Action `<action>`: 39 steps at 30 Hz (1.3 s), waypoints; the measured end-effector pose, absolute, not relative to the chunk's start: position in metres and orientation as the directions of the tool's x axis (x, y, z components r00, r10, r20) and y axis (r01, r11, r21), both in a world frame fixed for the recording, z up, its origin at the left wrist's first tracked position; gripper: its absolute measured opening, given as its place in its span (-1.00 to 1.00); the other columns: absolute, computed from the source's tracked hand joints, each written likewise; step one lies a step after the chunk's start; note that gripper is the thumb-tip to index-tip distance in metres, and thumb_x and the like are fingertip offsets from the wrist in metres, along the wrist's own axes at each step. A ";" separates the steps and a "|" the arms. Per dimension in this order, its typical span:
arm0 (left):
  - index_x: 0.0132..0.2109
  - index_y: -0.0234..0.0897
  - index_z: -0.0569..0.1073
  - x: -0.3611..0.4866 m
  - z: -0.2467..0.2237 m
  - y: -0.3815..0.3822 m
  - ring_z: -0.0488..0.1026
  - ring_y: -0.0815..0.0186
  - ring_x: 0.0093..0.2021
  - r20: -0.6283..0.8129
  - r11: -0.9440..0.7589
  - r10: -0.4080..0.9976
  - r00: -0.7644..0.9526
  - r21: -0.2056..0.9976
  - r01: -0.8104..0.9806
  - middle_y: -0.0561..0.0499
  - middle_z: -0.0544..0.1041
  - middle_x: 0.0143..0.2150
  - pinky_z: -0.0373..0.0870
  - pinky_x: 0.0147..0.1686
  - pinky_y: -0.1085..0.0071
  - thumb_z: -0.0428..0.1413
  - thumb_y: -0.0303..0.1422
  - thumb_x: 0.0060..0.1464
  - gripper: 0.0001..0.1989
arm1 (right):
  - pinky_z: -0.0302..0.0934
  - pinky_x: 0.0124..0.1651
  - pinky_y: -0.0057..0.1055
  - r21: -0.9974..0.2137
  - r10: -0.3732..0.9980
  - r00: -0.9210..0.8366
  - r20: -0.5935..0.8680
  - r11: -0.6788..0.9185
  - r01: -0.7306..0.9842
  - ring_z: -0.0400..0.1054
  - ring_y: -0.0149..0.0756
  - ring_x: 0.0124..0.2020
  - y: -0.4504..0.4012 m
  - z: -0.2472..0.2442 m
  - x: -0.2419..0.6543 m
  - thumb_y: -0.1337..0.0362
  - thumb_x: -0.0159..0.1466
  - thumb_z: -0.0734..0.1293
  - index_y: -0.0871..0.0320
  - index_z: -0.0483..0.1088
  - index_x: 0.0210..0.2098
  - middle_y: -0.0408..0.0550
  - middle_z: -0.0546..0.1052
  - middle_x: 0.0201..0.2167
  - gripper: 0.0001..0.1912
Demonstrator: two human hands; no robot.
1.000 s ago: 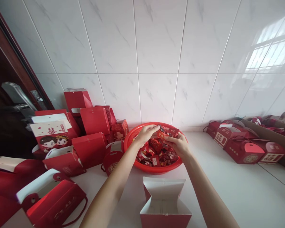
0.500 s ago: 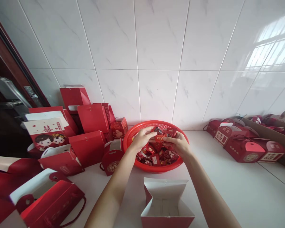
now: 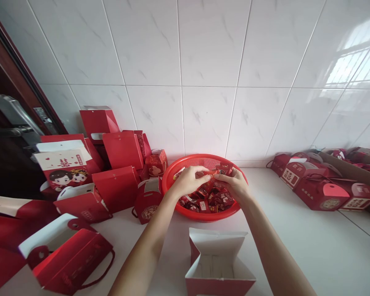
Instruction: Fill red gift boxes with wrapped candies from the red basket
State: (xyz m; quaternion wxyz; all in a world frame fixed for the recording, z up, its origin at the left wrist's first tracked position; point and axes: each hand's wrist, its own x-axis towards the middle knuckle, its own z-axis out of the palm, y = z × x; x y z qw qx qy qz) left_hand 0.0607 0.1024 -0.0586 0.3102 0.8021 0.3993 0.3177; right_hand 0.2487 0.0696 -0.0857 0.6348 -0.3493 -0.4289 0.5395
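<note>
Above the red plastic basket, we are bringing both hands together, fingertips almost meeting. Our left hand and our right hand are pinching a small orange-red packet between thumbs and fingers, which are covering much of it, so we cannot tell its full shape. Beneath our fingers, many shiny red wrapped packets are lying heaped in the basket, and its holed side is showing along the back. The basket is sitting on the white bench, close to the tiled wall.

Between our forearms, nearer to us than the basket, an open box is standing with its top spread and its white inside showing. Just left of the basket, a round-topped red box is standing, and farther left more red boxes are crowding together, one of them bearing two cartoon figures. At the near left, a box with a cord handle is resting with its flap raised. Well to the right, closed red boxes are clustering beside a brown carton. At the far left, a dark door is showing its metal handle.
</note>
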 end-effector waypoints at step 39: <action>-0.30 -0.25 0.60 0.070 -0.059 0.105 0.57 0.17 -0.17 0.283 -0.347 0.881 0.379 0.931 0.112 0.00 0.64 -0.28 0.45 -0.09 0.30 0.31 -0.07 -0.06 -0.67 | 0.55 -0.36 -0.34 -0.918 0.994 -0.074 0.081 0.045 -0.395 0.53 -0.20 -0.25 0.063 -0.077 0.247 0.15 0.03 0.60 0.12 0.56 -0.30 -0.06 0.61 -0.24 -0.70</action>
